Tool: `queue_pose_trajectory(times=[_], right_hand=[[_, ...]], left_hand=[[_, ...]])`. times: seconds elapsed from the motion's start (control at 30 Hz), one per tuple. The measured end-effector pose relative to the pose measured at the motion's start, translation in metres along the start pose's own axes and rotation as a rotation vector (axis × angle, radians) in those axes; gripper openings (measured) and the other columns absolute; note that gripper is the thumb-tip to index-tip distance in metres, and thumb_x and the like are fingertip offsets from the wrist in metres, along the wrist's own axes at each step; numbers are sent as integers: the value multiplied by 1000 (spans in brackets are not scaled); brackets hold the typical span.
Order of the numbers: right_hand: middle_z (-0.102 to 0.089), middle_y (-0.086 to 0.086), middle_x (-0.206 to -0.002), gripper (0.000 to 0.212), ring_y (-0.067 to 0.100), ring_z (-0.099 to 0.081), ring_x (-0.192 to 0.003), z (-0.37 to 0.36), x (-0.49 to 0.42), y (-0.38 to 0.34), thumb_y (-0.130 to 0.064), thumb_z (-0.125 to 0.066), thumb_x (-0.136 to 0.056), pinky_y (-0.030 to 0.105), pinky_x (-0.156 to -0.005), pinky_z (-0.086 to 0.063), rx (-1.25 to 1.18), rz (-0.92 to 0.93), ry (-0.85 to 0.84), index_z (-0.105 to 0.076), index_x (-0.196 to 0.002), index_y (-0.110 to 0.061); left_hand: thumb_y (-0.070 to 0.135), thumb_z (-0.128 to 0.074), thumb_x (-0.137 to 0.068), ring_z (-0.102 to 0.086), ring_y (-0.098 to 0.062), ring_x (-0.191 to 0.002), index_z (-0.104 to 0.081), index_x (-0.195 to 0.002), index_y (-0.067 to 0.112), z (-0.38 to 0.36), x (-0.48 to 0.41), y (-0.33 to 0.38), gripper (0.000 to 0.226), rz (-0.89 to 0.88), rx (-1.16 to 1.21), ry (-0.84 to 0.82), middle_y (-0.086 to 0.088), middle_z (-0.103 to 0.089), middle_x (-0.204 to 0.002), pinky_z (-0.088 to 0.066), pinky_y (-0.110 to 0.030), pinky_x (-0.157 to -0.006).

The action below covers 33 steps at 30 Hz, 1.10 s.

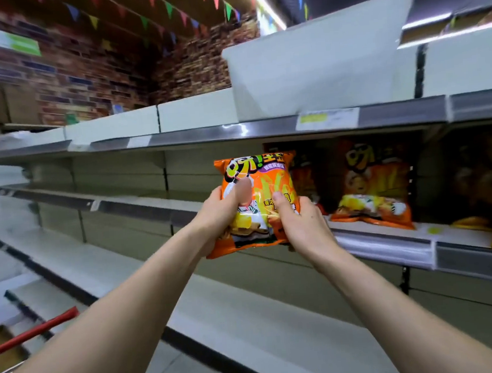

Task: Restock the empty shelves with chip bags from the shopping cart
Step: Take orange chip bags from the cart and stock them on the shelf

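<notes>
Two hands grip one orange chip bag (268, 181), the left hand (222, 214) on its side and the right hand (301, 226) low, thumbs on front. It hangs just left of the stocked bag (377, 187). A hard squeeze might crush the chips, and placed forward of that bag it could slide off. The large Chinese lettering is too blurred to read.

Grey metal shelves (140, 208) run in tiers from lower left to right. The top shelf (205, 135) carries pale white boxes (317, 63), with a price tag (326, 118) on its front rail. On the shelf beneath (384, 244), at right, orange chip bags (377, 187) stand upright side by side, the farthest ones blurred.
</notes>
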State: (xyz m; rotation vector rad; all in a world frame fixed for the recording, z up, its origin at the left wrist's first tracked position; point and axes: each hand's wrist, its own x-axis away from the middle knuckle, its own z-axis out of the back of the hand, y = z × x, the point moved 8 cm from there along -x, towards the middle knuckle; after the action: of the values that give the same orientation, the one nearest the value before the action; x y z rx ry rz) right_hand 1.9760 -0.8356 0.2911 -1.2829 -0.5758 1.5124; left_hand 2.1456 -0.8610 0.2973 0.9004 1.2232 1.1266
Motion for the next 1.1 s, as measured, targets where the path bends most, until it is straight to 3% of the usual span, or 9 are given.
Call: queue_pose_trajectory(times=[0.13, 0.3, 0.4, 0.57, 0.63, 0.9, 1.0, 1.03, 1.1], right_hand=[[-58, 4, -117, 60, 26, -55, -111, 43, -7, 12, -64, -39, -93, 37, -92, -44, 29, -78, 56, -53, -124, -14], [-60, 0, -113, 55, 21, -56, -106, 96, -17, 29, -64, -45, -91, 34, -88, -43, -19, -142, 160, -56, -118, -17], [-65, 3, -112, 58, 23, -62, -105, 119, -22, 39, -65, -52, -84, 39, -95, -49, -25, -185, 211, -60, -116, -17], [-68, 9, -108, 36, 24, -67, -96, 158, -38, 56, -32, -63, -90, 40, -87, -56, -32, -222, 272, -58, -118, -11], [-67, 12, -110, 30, 26, -67, -98, 168, -41, 58, -26, -64, -90, 44, -89, -55, 10, -230, 279, -53, -115, -13], [-61, 5, -125, 55, 23, -60, -113, 164, -32, 74, -36, -64, -91, 44, -100, -49, 138, -241, 299, -42, -135, -14], [-62, 5, -123, 63, 23, -61, -111, 162, -31, 73, -38, -64, -86, 43, -99, -50, 116, -287, 327, -40, -140, -15], [-60, 7, -126, 68, 25, -60, -112, 164, -32, 71, -42, -63, -83, 44, -99, -49, 101, -307, 355, -39, -141, -15], [-58, 11, -128, 70, 28, -57, -115, 166, -34, 60, -49, -59, -83, 44, -100, -47, 91, -320, 423, -40, -139, -12]], left_hand=[[85, -66, -54, -71, -25, -97, -59, -123, 26, -39, -22, 12, 92, 5, -37, -51, -1, -72, -111, -54, -46, -92], [67, -63, -78, -72, -17, -90, -60, -116, 21, -105, -30, 40, 60, -87, -19, -206, 1, -73, -105, -57, -34, -83], [72, -64, -72, -67, -14, -95, -54, -122, 19, -132, -40, 46, 74, -121, -53, -192, 2, -66, -113, -53, -32, -85], [53, -70, -81, -64, -14, -92, -44, -130, 11, -179, -59, 46, 69, -119, -49, -252, -4, -61, -113, -52, -25, -75], [53, -68, -83, -61, -14, -93, -44, -125, 10, -191, -64, 42, 65, -107, -70, -278, -3, -59, -110, -50, -27, -78], [50, -63, -87, -54, -15, -110, -38, -136, 16, -205, -65, 21, 64, -106, -83, -440, -1, -53, -128, -45, -23, -89], [42, -66, -88, -59, -3, -83, -49, -103, 22, -199, -65, 27, 30, -64, -91, -490, 8, -61, -95, -48, -9, -62], [43, -67, -87, -60, -4, -79, -51, -91, 23, -197, -68, 32, 25, -65, -92, -479, 7, -63, -91, -49, -11, -63], [53, -65, -83, -63, -15, -86, -57, -82, 20, -190, -71, 46, 34, -69, -91, -430, -3, -69, -88, -50, -26, -86]])
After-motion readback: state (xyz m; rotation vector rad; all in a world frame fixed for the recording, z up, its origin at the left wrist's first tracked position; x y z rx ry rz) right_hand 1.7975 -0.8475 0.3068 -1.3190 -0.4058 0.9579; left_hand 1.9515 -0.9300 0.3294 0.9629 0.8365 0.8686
